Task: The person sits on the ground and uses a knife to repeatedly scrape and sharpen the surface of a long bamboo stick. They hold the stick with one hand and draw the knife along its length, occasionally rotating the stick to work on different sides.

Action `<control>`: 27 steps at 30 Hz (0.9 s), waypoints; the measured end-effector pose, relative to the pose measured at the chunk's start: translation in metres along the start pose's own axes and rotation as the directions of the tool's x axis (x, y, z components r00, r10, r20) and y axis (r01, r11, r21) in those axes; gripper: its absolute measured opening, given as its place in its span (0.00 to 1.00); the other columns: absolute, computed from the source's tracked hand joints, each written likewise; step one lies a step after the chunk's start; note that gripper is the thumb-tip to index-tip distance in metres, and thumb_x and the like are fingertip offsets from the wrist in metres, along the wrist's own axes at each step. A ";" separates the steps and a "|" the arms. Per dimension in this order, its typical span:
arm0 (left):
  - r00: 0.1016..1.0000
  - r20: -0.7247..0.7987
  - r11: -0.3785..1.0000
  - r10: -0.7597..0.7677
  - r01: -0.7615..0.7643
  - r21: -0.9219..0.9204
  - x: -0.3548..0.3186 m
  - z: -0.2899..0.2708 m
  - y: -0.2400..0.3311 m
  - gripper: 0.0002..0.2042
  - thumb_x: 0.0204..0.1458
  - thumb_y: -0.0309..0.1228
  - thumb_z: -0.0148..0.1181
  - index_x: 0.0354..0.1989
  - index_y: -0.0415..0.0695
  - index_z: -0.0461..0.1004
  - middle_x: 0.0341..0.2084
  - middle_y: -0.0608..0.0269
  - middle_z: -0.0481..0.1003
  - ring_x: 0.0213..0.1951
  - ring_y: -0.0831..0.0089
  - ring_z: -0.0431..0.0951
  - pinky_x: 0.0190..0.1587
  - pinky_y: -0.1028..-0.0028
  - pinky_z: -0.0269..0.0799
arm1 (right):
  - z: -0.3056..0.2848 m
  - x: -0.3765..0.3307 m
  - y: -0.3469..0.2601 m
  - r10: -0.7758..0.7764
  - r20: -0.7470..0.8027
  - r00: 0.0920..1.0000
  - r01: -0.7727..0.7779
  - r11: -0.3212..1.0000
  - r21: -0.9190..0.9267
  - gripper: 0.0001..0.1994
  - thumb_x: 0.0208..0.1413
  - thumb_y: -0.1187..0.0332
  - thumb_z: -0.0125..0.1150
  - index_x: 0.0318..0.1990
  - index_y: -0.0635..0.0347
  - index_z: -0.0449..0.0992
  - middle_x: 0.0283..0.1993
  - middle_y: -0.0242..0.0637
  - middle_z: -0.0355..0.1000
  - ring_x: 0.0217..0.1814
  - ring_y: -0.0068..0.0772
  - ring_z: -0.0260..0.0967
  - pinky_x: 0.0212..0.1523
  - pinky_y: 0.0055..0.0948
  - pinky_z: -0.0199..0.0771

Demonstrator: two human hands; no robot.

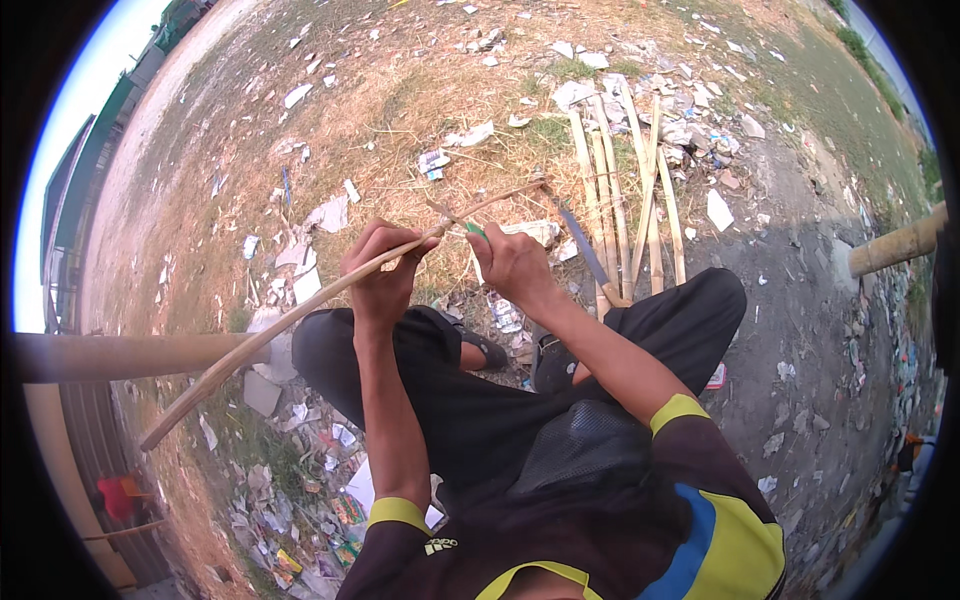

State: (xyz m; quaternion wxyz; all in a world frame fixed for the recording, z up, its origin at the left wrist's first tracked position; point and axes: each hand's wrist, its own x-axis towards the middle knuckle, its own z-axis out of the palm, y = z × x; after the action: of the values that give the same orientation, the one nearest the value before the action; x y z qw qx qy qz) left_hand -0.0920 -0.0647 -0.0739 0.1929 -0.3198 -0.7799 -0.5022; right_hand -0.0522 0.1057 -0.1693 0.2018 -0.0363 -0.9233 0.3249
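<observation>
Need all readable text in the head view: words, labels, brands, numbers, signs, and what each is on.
Dark shirt: white logo with lettering, not copied here.
Blue-and-white wrapper on the grass: print too small to read.
Colourful wrapper, lower left: markings too small to read.
Held stick: no lettering visible.

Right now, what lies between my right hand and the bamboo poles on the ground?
In the head view, a long grey blade lies between your right hand and the bamboo poles, with pale litter nearer the hand.
</observation>
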 end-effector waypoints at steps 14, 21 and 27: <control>0.989 -0.095 0.993 -0.115 0.118 0.029 0.001 0.022 0.011 0.08 0.48 0.23 0.68 0.26 0.40 0.73 0.22 0.63 0.72 0.24 0.75 0.73 0.26 0.76 0.67 | -0.045 0.002 -0.011 0.228 0.209 0.951 -0.297 0.858 0.418 0.26 0.66 0.52 0.42 0.27 0.68 0.72 0.21 0.61 0.69 0.29 0.65 0.69 0.32 0.53 0.66; 0.980 -0.180 0.994 -0.085 0.097 0.056 -0.014 0.033 0.002 0.07 0.50 0.20 0.66 0.30 0.38 0.71 0.23 0.64 0.72 0.22 0.79 0.74 0.25 0.81 0.68 | -0.026 -0.003 -0.027 0.106 0.110 0.988 -0.138 0.928 0.345 0.23 0.66 0.55 0.43 0.26 0.65 0.71 0.16 0.57 0.66 0.21 0.62 0.68 0.22 0.52 0.66; 0.920 -0.309 0.971 -0.240 0.229 -0.073 -0.010 0.033 0.005 0.08 0.50 0.23 0.66 0.28 0.38 0.71 0.19 0.64 0.72 0.20 0.79 0.75 0.24 0.81 0.68 | 0.008 0.000 -0.004 0.140 0.010 0.990 -0.140 0.989 0.037 0.20 0.65 0.58 0.45 0.26 0.64 0.71 0.18 0.56 0.69 0.22 0.61 0.70 0.24 0.50 0.72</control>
State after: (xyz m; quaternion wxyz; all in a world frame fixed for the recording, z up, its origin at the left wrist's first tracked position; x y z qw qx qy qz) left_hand -0.0808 -0.0363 -0.0911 0.2479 -0.1431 -0.7627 -0.5800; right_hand -0.0550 0.0981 -0.1727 0.1755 -0.0959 -0.9130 0.3556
